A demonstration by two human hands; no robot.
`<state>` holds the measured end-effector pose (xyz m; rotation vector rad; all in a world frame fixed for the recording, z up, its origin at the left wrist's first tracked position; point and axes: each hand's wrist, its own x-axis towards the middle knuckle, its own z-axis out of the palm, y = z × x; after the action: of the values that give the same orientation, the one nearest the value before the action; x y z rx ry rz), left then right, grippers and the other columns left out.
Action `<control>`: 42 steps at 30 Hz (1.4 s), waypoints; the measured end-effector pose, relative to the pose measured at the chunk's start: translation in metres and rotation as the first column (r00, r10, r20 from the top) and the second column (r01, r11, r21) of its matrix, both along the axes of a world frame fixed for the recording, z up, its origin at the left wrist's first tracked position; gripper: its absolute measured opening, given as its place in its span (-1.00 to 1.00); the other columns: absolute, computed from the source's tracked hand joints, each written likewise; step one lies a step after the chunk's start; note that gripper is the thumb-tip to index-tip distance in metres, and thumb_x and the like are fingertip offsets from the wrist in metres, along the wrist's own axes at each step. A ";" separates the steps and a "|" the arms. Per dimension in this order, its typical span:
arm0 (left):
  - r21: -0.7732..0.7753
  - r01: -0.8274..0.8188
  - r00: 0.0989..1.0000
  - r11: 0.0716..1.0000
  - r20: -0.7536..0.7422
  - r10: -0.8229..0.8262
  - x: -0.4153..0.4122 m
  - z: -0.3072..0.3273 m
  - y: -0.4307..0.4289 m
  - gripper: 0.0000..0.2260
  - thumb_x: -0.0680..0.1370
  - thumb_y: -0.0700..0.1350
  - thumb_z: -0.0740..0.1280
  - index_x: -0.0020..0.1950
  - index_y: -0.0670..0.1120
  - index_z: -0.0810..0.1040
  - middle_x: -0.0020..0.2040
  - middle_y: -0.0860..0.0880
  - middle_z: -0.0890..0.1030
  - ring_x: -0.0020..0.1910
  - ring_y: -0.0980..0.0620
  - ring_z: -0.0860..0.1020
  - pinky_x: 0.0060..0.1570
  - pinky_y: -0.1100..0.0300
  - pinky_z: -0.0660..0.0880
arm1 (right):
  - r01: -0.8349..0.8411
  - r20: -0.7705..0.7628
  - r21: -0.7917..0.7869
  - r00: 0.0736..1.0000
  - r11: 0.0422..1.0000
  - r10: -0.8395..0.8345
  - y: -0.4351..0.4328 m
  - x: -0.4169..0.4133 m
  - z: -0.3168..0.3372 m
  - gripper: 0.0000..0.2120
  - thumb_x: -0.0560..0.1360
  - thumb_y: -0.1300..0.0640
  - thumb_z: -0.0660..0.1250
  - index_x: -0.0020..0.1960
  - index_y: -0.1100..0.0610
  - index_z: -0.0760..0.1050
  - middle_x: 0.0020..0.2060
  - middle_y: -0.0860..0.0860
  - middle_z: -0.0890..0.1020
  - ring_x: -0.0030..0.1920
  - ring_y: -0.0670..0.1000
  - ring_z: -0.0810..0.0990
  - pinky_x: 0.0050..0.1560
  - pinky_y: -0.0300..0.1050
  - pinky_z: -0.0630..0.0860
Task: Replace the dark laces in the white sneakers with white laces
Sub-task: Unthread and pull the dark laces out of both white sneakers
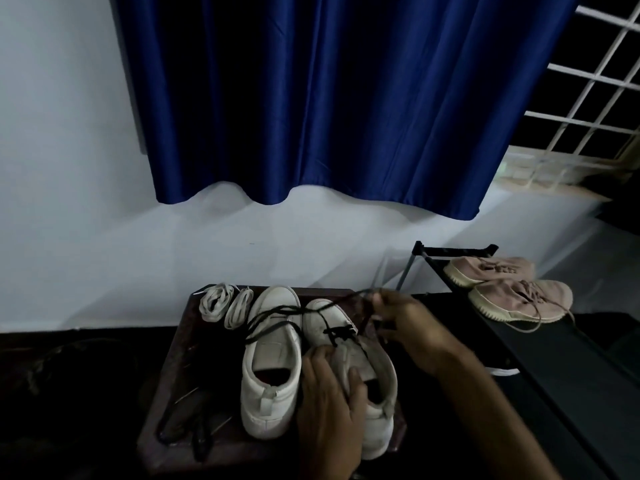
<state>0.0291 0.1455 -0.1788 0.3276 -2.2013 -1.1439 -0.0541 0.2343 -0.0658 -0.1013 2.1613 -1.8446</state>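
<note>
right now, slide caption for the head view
Left hand grips a white sneaker while right hand holds its dark lace up.

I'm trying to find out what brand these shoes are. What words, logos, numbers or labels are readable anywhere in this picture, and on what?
None can be read in this dim view.
The white sneaker that the left hand grips, while the right hand pinches its dark lace: no legible brand or size.
The other sneaker: none.
The pink shoes on the rack: none legible.
The white laces: none.
</note>
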 end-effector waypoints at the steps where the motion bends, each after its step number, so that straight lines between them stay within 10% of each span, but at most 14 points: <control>1: 0.004 0.005 1.000 1.000 0.002 -0.005 -0.001 0.000 0.000 -0.61 0.48 0.09 0.18 0.17 -0.13 0.50 0.09 -0.06 0.51 0.10 0.03 0.45 0.07 0.29 0.32 | 0.040 0.046 -0.074 0.998 0.996 -0.036 0.005 -0.005 0.010 -0.80 0.64 0.21 0.13 -0.09 0.10 0.48 -0.27 -0.01 0.57 -0.21 -0.03 0.53 -0.13 -0.10 0.41; 5: -0.006 0.015 1.000 1.000 0.010 -0.015 -0.002 0.000 -0.002 -0.61 0.46 0.10 0.19 0.15 -0.11 0.50 0.07 -0.04 0.51 0.08 0.03 0.49 0.06 0.31 0.34 | 0.211 0.048 -0.244 0.978 0.946 -0.205 0.018 -0.030 0.031 -0.75 0.65 0.14 0.07 -0.19 0.04 0.35 -0.39 -0.01 0.43 -0.37 -0.01 0.42 -0.24 -0.09 0.32; 8: -0.061 0.005 0.997 0.998 0.083 0.000 -0.001 0.005 -0.005 -0.62 0.38 0.16 0.20 0.06 -0.04 0.52 -0.01 -0.01 0.51 -0.04 -0.04 0.58 -0.18 0.15 0.49 | 0.222 -0.274 0.273 0.951 0.936 -0.146 0.012 -0.038 0.011 -0.79 0.64 0.14 0.16 -0.16 0.07 0.46 -0.38 -0.02 0.47 -0.38 -0.04 0.43 -0.35 -0.19 0.33; 12: -0.139 0.031 0.973 0.990 0.229 0.001 -0.005 0.017 -0.016 -0.57 0.42 0.19 0.23 0.14 -0.06 0.51 -0.02 -0.02 0.58 -0.05 -0.07 0.60 -0.18 0.07 0.49 | 0.101 -0.320 0.779 0.913 0.619 0.254 -0.003 -0.024 -0.026 -0.57 0.54 0.06 0.30 0.38 0.09 0.34 0.06 0.13 0.61 0.04 0.17 0.60 0.00 -0.04 0.52; 19: -0.250 0.040 0.950 0.967 0.310 0.041 -0.005 0.014 -0.015 -0.61 0.43 0.00 0.20 0.11 -0.19 0.61 -0.14 -0.14 0.68 -0.33 -0.03 0.63 -0.43 0.16 0.47 | 0.279 -0.548 0.716 0.792 0.639 0.268 -0.011 -0.007 -0.043 -0.41 0.51 0.07 0.36 0.47 -0.02 0.21 0.27 0.04 0.40 0.22 0.13 0.39 0.23 0.02 0.40; 23: -0.196 0.019 0.960 0.980 0.279 0.038 -0.006 0.015 -0.014 -0.58 0.44 0.00 0.10 0.06 -0.20 0.60 -0.16 -0.16 0.67 -0.38 -0.11 0.61 -0.52 0.14 0.42 | 0.339 -0.588 0.762 0.720 0.552 0.370 -0.009 -0.004 -0.044 -0.81 0.52 -0.02 0.33 0.11 -0.04 0.51 0.11 -0.07 0.49 0.14 0.06 0.45 0.04 0.06 0.47; 32: 0.164 0.001 0.984 0.986 -0.175 0.028 -0.002 -0.007 -0.007 -0.78 0.52 0.10 0.24 -0.17 -0.03 0.47 -0.16 0.12 0.45 -0.15 0.13 0.46 -0.15 0.30 0.34 | 0.138 -0.467 0.818 0.727 0.559 0.504 0.001 -0.010 -0.048 -0.86 0.50 -0.05 0.29 -0.04 -0.10 0.62 0.06 -0.20 0.52 0.13 -0.05 0.48 0.06 0.02 0.45; 42: 0.371 0.226 0.943 0.901 -0.316 -0.106 -0.007 -0.019 -0.013 -0.84 0.44 0.03 0.41 -0.14 -0.03 0.52 -0.33 0.13 0.48 -0.34 0.12 0.50 -0.32 0.23 0.47 | 0.194 -0.370 0.913 0.762 0.358 0.531 -0.004 0.002 -0.040 -0.83 0.51 0.01 0.29 0.08 -0.16 0.54 0.25 -0.26 0.38 0.28 -0.08 0.32 0.13 -0.06 0.32</control>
<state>0.0226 0.1321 -0.1979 0.1264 -1.7536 -1.6357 -0.0520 0.2307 -0.1058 -0.7657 3.1306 -0.1288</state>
